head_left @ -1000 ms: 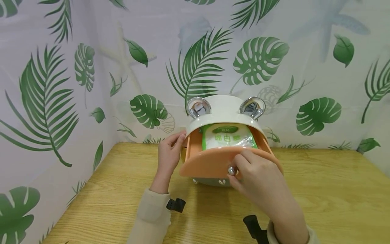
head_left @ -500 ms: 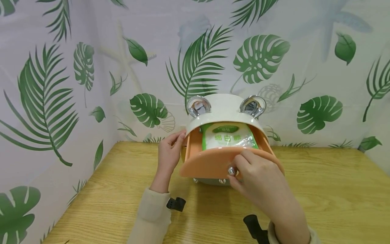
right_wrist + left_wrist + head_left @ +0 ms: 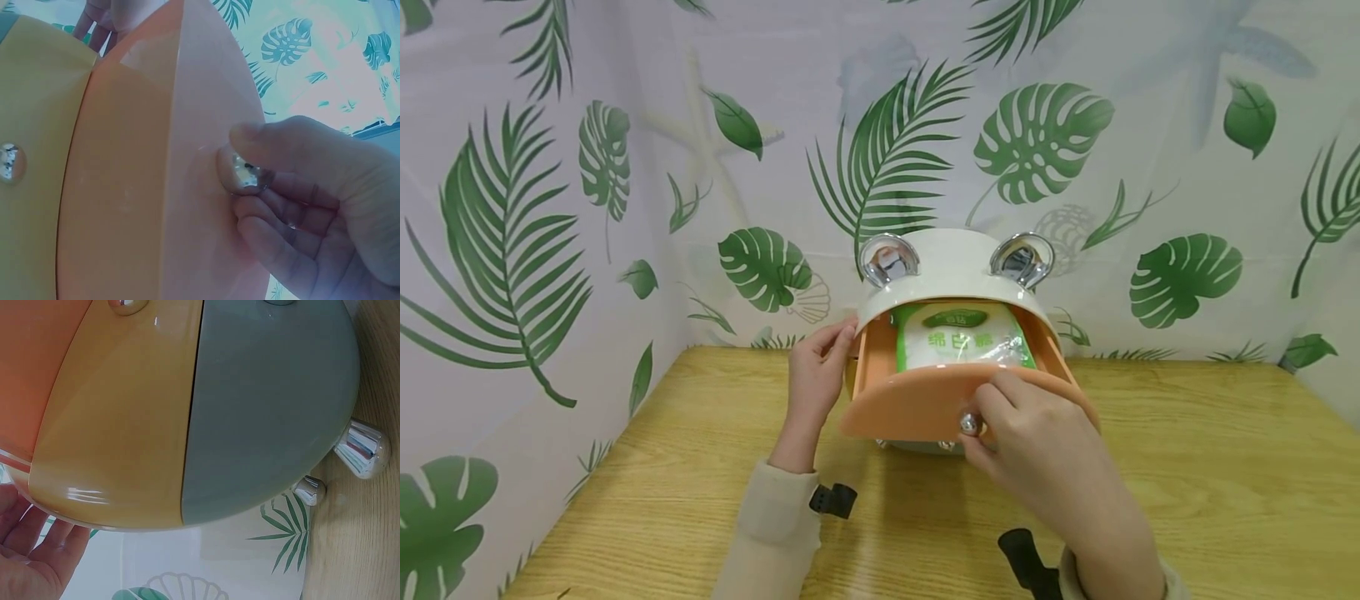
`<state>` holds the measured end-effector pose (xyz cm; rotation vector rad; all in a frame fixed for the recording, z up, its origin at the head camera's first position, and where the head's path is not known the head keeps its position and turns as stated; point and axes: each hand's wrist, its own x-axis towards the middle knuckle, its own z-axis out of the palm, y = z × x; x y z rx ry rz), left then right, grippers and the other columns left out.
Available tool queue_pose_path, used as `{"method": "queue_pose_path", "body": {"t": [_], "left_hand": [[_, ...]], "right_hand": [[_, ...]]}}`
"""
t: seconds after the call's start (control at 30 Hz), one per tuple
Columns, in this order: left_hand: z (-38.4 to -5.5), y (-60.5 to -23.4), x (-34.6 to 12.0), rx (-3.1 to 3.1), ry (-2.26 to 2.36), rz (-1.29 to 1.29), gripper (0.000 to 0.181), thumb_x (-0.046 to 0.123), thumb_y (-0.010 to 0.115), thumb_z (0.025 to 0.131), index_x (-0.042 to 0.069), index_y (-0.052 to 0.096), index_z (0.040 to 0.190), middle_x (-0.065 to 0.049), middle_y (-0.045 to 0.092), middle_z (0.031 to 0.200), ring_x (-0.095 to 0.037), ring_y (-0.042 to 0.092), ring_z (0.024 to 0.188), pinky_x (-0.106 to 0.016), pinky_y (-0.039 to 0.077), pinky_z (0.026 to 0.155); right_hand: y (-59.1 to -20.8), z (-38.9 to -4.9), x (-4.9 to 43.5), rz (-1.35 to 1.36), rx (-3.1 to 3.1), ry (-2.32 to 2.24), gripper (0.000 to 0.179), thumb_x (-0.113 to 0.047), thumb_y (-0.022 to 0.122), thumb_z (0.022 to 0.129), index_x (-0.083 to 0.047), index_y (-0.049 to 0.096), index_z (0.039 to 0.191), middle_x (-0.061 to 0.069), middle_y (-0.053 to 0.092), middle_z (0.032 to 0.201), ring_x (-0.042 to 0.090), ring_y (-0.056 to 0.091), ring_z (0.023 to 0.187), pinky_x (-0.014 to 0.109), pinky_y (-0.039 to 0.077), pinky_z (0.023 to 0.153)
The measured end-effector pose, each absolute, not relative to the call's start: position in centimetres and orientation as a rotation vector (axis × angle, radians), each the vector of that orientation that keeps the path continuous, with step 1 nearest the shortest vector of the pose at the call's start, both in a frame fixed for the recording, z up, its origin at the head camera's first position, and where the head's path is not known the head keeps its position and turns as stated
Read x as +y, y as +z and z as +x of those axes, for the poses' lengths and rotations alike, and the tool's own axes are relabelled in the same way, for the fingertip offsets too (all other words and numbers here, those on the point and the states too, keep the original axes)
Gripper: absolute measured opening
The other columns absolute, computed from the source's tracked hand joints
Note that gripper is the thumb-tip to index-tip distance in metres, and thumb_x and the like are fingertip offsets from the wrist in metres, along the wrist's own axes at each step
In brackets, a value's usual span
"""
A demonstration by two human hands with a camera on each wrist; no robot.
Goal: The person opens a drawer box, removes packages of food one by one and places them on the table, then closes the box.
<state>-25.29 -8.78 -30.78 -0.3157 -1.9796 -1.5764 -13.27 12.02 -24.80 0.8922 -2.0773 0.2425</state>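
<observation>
Leaf-print sheeting (image 3: pixel 737 58) behind and at left, wood-grain counter (image 3: pixel 1210 467) below it. We've got a rounded white cabinet (image 3: pixel 955 258) standing on the counter near the back, two chrome eyes (image 3: pixel 889 262) on top. Its top orange drawer (image 3: pixel 910 408) sits out toward us. We see a white and green packet (image 3: pixel 962 337) lying inside, printed side up, lower end hidden behind the drawer front. Our right hand (image 3: pixel 1037 442) pinches the chrome knob (image 3: pixel 969 424) on that front, thumb one side, fingers the other. Our left hand (image 3: pixel 822 367) rests against the cabinet's left side, fingers fairly straight, tips touching the edge. Left wrist view gives us a yellow drawer (image 3: pixel 119 425) and a grey-green drawer (image 3: pixel 269 412) below the orange one, faces flush, plus chrome feet (image 3: pixel 364 450). Beige sleeves (image 3: pixel 775 521) on our arms, black strap (image 3: pixel 833 501) at the left wrist.
</observation>
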Motion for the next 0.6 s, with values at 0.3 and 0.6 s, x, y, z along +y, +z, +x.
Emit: {"method": "queue_pose_path", "body": {"t": [0.3, 0.6], "left_hand": [[-25.16, -30.8, -8.75, -1.992, -1.574, -0.306, 0.023, 0.014, 0.056, 0.088, -0.002, 0.065, 0.101, -0.015, 0.064, 0.098, -0.022, 0.06, 0.091, -0.033, 0.05, 0.073], [-25.09, -30.77, -8.68, -1.967, -1.576, -0.332, 0.023, 0.013, 0.056, 0.088, -0.004, 0.065, 0.101, -0.017, 0.064, 0.097, -0.025, 0.06, 0.091, -0.034, 0.05, 0.074]], "right_hand": [[-24.66, -12.78, 11.99, 0.908, -2.088, 0.235, 0.023, -0.004, 0.07, 0.058, -0.011, 0.049, 0.063, -0.004, 0.043, 0.064, 0.007, 0.038, 0.053, 0.017, 0.034, 0.042], [-24.58, -12.34, 11.99, 0.934, -2.076, 0.236, 0.015, -0.004, 0.063, 0.062, -0.009, 0.049, 0.063, -0.002, 0.042, 0.064, 0.008, 0.038, 0.053, 0.017, 0.033, 0.042]]}}
